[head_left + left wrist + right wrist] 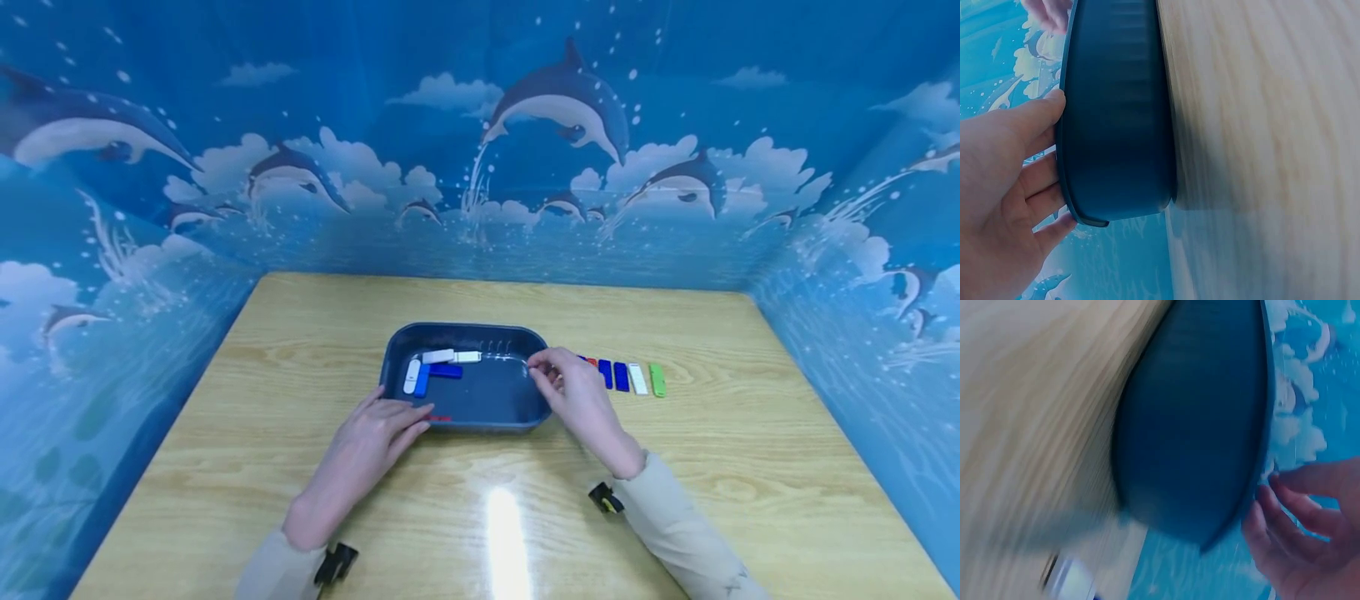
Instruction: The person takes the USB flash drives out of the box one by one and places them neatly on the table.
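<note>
A dark blue plastic basin (487,412) sits on the wooden table. Inside its left half lie several small USB sticks, among them a white one (412,377), a blue one (422,381) and a dark blue one (446,371). My left hand (372,433) grips the front left corner, its thumb at the rim and other fingers reaching over it. At the right rim is my right hand (576,398), thumb and fingertips bent close together over the edge; I cannot tell whether something small is between them.
Right of the basin, a row of USB sticks lies on the table (712,467), partly behind the right hand; a white stick (638,378) and a green stick (657,380) are at its far end. A dolphin-printed curtain (480,242) surrounds the back and sides.
</note>
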{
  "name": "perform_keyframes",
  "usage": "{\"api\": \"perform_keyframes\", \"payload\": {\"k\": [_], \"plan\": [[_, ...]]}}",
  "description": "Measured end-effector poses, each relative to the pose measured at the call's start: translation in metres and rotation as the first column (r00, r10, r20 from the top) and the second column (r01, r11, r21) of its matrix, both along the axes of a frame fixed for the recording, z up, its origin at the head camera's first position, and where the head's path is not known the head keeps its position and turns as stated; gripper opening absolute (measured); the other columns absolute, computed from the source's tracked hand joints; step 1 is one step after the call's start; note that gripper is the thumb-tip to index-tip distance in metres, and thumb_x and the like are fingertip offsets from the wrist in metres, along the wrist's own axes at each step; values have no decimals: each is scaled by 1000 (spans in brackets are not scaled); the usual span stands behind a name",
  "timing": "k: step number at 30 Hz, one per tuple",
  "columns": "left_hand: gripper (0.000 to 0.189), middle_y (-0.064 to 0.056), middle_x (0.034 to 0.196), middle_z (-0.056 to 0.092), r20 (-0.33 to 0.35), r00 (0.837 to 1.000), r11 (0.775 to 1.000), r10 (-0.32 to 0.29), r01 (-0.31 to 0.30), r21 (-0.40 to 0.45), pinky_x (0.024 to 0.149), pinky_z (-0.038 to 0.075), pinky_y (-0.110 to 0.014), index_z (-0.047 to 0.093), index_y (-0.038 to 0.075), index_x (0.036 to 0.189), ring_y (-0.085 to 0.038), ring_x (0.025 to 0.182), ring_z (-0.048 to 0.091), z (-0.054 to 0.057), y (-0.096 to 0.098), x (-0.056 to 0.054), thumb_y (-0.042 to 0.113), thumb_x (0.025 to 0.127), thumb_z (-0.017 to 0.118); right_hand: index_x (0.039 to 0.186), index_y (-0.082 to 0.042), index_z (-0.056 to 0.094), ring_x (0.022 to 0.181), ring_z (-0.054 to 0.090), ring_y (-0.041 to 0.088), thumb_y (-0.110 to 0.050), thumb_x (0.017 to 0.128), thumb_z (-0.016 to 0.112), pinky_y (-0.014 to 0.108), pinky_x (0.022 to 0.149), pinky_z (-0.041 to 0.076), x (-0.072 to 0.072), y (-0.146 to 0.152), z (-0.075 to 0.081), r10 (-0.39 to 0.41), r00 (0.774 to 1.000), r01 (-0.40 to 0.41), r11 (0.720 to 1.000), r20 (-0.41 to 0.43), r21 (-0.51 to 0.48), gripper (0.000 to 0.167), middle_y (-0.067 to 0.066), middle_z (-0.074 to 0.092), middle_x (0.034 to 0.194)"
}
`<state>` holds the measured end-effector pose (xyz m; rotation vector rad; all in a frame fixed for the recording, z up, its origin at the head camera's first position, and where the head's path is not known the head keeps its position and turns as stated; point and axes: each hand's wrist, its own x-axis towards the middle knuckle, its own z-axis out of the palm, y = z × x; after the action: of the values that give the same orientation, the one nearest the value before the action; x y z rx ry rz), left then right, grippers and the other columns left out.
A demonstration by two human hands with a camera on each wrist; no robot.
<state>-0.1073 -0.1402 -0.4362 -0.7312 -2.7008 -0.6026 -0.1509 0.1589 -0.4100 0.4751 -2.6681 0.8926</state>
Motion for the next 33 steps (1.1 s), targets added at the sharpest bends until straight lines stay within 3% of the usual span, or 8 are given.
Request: {"api": "perform_keyframes", "payload": {"k": [3,10,12,25,33], "plan": [[28,-6,112,76,14,1000,1000,12,-12,-11,116,36,-57,74,15,121,-23,106,72,0,1,0,24,94,75,109,-10,73,77,64,15,-10,95,71,26,62,55,-2,-24,-3,77,997,-78,995,33,57,14,3,69,98],[27,-6,106,78,-33,999,1000,3,-3,-13,115,39,-57,77,14,116,-21,100,73,-3,0,1,23,91,78,123,-10,70,109,68,24,-15,98,69,41,92,59,-8,-72,-14,224,969,-240,954,105,181,26,8,70,120],[27,-5,106,78,-35,999,1000,5,-5,-12,115,39,-57,77,15,116,-21,100,73,-3,0,1,23,91,78,126,-9,69,112,68,24,-14,99,68,41,93,58,-12,-81,-16,241,962,-262,946,128,191,28,9,69,123],[27,-5,106,78,-32,999,1000,7,-8,-10,115,39,-57,76,15,117,-21,100,72,-3,1,-1,24,91,78,133,-4,64,124,62,27,-11,99,66,40,103,53,-35,-107,-28,253,952,-297,899,172,323,35,11,64,136],[27,-5,105,78,-50,999,1000,-7,7,0,114,39,-57,76,15,117,-21,100,73,-3,0,-1,23,91,78,121,-10,73,109,67,24,-8,90,77,38,91,58,-37,-107,-29,244,957,-284,897,155,339,32,6,72,118]]}}
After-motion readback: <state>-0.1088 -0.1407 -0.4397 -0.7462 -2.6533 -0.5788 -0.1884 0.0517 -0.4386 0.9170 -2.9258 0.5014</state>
